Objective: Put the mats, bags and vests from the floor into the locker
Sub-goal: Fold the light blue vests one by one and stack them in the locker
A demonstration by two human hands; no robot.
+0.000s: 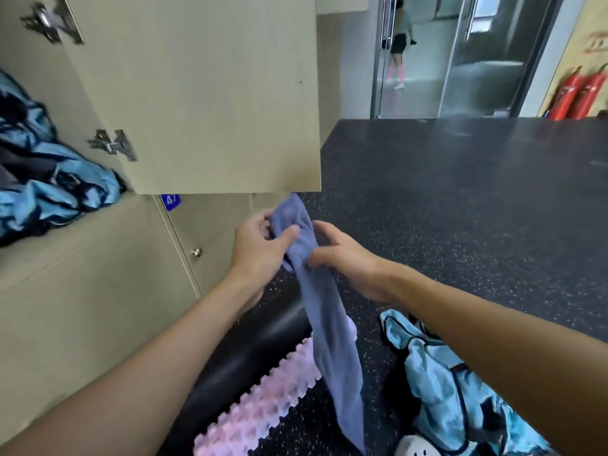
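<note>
A long periwinkle-blue cloth (332, 340) hangs down in front of me. My left hand (260, 251) grips its bunched top, thumb over the fabric. My right hand (348, 258) pinches the cloth just below. The locker (39, 258) stands open at my left, its door (204, 93) swung out above my hands. Light-blue and black vests (49, 179) lie heaped inside it. On the floor below lie a black rolled mat (250, 353), a pink bumpy mat (263, 403) and more light-blue vests (454, 390).
Closed locker doors with a small knob (196, 252) and a blue number plate (171, 201) sit below the open door. Dark speckled floor (460, 209) stretches right. Glass doors (460, 54) with a person (399, 44) beyond, and red extinguishers (582, 93), are far back.
</note>
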